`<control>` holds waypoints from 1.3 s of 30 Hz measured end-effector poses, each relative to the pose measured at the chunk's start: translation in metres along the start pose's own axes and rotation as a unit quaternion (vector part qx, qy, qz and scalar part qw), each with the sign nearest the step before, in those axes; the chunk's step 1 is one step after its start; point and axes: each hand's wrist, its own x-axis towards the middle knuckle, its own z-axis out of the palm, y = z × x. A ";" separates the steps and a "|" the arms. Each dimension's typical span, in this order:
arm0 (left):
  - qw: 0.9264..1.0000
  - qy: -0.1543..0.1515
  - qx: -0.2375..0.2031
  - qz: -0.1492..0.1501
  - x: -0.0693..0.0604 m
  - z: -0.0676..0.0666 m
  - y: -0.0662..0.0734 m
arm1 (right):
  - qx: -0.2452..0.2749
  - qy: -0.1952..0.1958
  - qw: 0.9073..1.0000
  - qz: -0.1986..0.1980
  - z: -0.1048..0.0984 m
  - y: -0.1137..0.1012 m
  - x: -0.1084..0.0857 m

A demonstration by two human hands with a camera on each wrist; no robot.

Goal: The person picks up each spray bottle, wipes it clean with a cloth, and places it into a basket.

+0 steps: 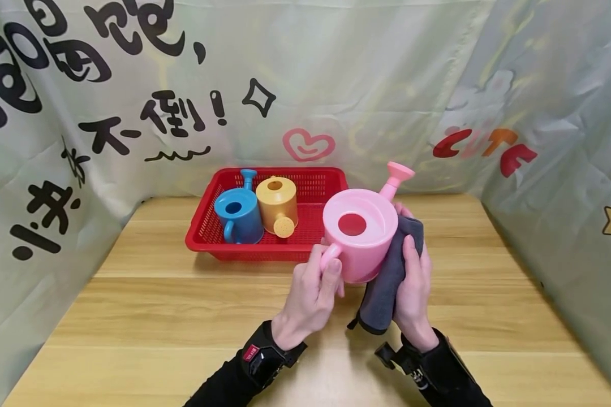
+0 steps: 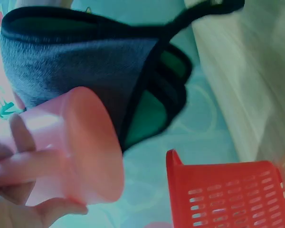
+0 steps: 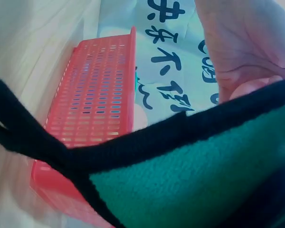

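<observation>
A pink toy watering can (image 1: 360, 243) is held up over the table, its spout pointing away to the back right. My left hand (image 1: 308, 294) grips its handle, thumb on top; the left wrist view shows these fingers around the handle beside the can's base. Against the can's right side my right hand (image 1: 414, 282) holds a folded dark grey cloth (image 1: 384, 294) with black edging, the thumb lying over it. Some right fingers are hidden behind cloth and can. In the right wrist view the cloth (image 3: 190, 166) covers much of the scene.
Behind the hands, a red plastic basket (image 1: 254, 252) stands on the wooden table (image 1: 183, 328). Inside it are a blue watering can (image 1: 246, 220) and a yellow one (image 1: 280, 198). A printed curtain (image 1: 387, 85) hangs at the back and both sides.
</observation>
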 end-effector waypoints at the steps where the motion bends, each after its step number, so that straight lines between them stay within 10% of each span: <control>1: 1.000 -0.014 0.001 -0.008 0.000 0.000 0.000 | 0.001 0.002 1.000 -0.007 0.000 -0.001 0.000; 18: 0.997 -0.074 -0.013 -0.030 0.000 0.002 0.001 | -0.042 -0.031 0.986 -0.158 0.001 -0.008 -0.004; 33: 0.999 -0.029 -0.012 0.027 -0.001 0.001 0.003 | -0.025 -0.052 0.994 -0.088 -0.005 0.005 0.002; 39: 0.998 -0.058 -0.011 0.001 0.000 0.001 0.004 | -0.020 -0.043 0.996 -0.082 -0.005 0.004 0.001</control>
